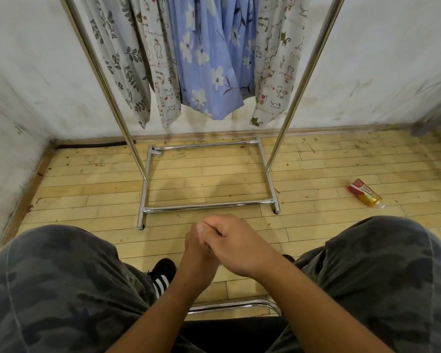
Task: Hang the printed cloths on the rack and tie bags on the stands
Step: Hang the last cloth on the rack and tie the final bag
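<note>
Both hands are parked between my knees, clasped. My right hand (239, 244) lies on top with its fingers curled round my left hand (197, 253), which is balled up underneath. One thumbnail pokes out at the top of the clasp. Most of the left fingers are hidden under the right ones, and there's nothing in either hand except the other hand.

I'm sitting down, with my camo trousers (61, 289) filling both lower corners. My black shoe with white stripes (162, 273) peeks out by the left knee. A chrome tube (239, 304) of whatever I'm sitting on runs just below my wrists.

Straight ahead on the wooden floor (87, 187) stands the chrome rack (206, 206), its base frame near my hands and its two uprights rising out of view. Four printed cloths hang from it side by side, none reaching the floor: a leaf-print cloth (122, 59) on the left, then a cat-print cloth (161, 72), a blue floral cloth (206, 59) in the middle, and another cat-print one (275, 72) on the right.

Off to the right, well apart from the rack, a red cigarette pack (359, 187) lies on the floor with a yellow lighter (371, 200) touching it. A scuffed white wall (392, 59) runs behind everything.
</note>
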Motion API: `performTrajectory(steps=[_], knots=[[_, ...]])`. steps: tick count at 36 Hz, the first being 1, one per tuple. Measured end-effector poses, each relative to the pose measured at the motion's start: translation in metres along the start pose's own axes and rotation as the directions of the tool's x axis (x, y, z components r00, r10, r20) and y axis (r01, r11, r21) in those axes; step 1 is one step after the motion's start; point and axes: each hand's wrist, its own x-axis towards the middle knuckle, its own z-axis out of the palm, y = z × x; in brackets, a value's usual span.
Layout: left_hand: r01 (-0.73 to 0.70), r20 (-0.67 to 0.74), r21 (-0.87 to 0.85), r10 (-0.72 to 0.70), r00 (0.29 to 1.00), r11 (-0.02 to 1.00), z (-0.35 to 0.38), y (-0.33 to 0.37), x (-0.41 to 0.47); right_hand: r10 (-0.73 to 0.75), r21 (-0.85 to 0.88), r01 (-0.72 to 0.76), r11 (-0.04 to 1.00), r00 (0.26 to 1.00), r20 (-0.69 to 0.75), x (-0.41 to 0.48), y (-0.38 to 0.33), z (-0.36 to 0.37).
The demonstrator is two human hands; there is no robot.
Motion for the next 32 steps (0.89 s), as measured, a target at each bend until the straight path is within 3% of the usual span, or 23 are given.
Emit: performTrajectory(steps=[3, 6, 8, 11, 13, 16, 20, 32], knots=[[0.049, 0.017, 0.044, -0.05, 0.999, 0.998, -0.001, 0.001, -0.004, 0.045, -0.014, -0.045, 0.999, 0.999, 0.017, 0.001, 0.004, -0.003], [-0.019, 0.126, 0.193, -0.005, 0.992, 0.981, -0.01, -0.007, -0.005, 0.086, -0.006, -0.086, 0.996, 0.996, -0.002, 0.002, 0.008, -0.01], [-0.114, 0.109, 0.286, 0.086, 0.99, 0.952, -0.012, -0.005, -0.006, 0.106, 0.014, -0.106, 0.994, 0.994, -0.031, 0.002, 0.009, -0.015], [-0.171, 0.039, 0.276, 0.167, 0.985, 0.946, -0.011, 0.016, -0.01, 0.132, 0.033, -0.13, 0.991, 0.989, -0.062, 0.005, 0.011, -0.019], [-0.136, 0.018, 0.24, 0.135, 0.991, 0.961, -0.013, 0.03, -0.01, 0.145, 0.033, -0.144, 0.989, 0.988, -0.054, 0.005, 0.011, -0.02], [-0.089, 0.085, 0.182, 0.074, 0.994, 0.979, -0.017, 0.046, -0.01, 0.131, -0.003, -0.131, 0.991, 0.991, -0.04, 0.004, 0.013, -0.021], [-0.108, 0.179, 0.257, 0.063, 0.982, 0.96, -0.022, 0.057, -0.003, 0.108, -0.042, -0.109, 0.993, 0.994, -0.03, 0.004, 0.013, -0.027], [-0.04, 0.207, 0.295, -0.023, 0.978, 0.955, -0.024, 0.103, 0.012, 0.093, -0.013, -0.095, 0.995, 0.99, -0.103, -0.001, 0.017, -0.06]])
